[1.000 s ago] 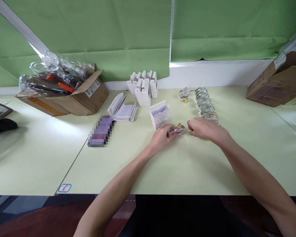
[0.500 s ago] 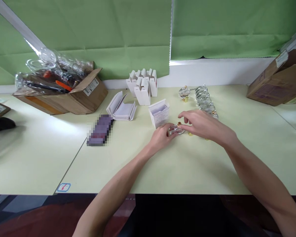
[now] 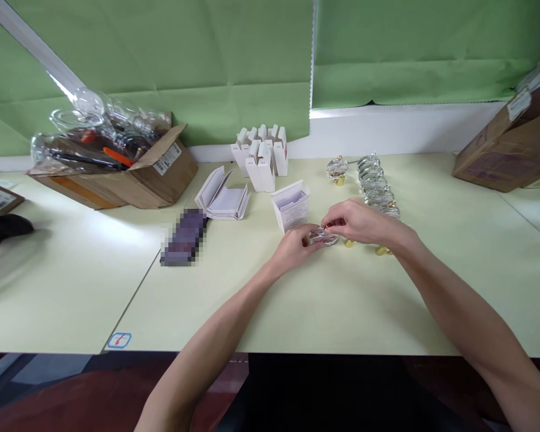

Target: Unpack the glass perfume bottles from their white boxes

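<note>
My left hand (image 3: 293, 246) is closed around the side of a clear faceted glass perfume bottle (image 3: 326, 237) on the table. At the bottle's top, the fingers of my right hand (image 3: 359, 222) are pinched on its small gold neck, which they mostly cover. Just behind my left hand stands an open white carton (image 3: 291, 207). Gold caps (image 3: 382, 250) lie under and beside my right wrist. Beyond that hand runs a row of similar glass bottles (image 3: 372, 179), with a single bottle (image 3: 336, 169) to the left of it and a gold cap in front.
Several white cartons (image 3: 261, 171) stand at the back, near a stack of flat white cardboard (image 3: 225, 201). A blurred dark phone-like object (image 3: 185, 237) lies left. Brown boxes stand at the back left (image 3: 162, 180) and right (image 3: 499, 144), the left one filled with plastic-wrapped items.
My right hand has moved slightly left and its spread fingers have closed onto the bottle's gold neck. My left hand keeps its hold on the bottle.
</note>
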`<state>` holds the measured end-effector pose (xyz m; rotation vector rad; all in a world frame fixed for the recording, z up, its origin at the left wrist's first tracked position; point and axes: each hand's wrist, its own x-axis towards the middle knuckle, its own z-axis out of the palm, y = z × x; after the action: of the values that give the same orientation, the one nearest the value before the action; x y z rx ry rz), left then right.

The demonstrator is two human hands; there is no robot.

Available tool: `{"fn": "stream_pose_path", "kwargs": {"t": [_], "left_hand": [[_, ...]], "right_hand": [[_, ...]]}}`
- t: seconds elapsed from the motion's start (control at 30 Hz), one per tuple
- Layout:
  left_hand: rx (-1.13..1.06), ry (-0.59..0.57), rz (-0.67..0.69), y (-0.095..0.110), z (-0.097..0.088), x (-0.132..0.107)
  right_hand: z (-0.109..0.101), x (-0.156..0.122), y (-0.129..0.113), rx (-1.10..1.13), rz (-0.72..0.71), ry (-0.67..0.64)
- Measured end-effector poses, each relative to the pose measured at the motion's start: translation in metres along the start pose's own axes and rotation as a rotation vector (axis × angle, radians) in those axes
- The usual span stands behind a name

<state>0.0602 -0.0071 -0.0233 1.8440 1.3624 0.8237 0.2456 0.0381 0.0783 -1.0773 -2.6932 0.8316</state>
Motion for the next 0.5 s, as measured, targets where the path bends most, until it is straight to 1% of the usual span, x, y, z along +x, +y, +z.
{"fn": "stream_pose_path", "kwargs": {"t": [0.1, 0.2, 0.33, 0.5], "left_hand": [[-0.029, -0.012, 0.006, 0.000, -0.001, 0.001], [-0.038, 0.008, 0.000, -0.001, 0.000, 0.000], [-0.027, 0.026, -0.037, -0.002, 0.003, 0.000], [-0.008, 0.016, -0.042, -0.001, 0.002, 0.000]], "right_hand": [[-0.001, 0.003, 0.004, 0.049, -0.005, -0.014], [-0.001, 0.005, 0.005, 0.065, 0.037, -0.007], [-0.001, 0.004, 0.001, 0.037, 0.114, 0.024], [0.001, 0.002, -0.006, -0.018, 0.182, 0.032]]}}
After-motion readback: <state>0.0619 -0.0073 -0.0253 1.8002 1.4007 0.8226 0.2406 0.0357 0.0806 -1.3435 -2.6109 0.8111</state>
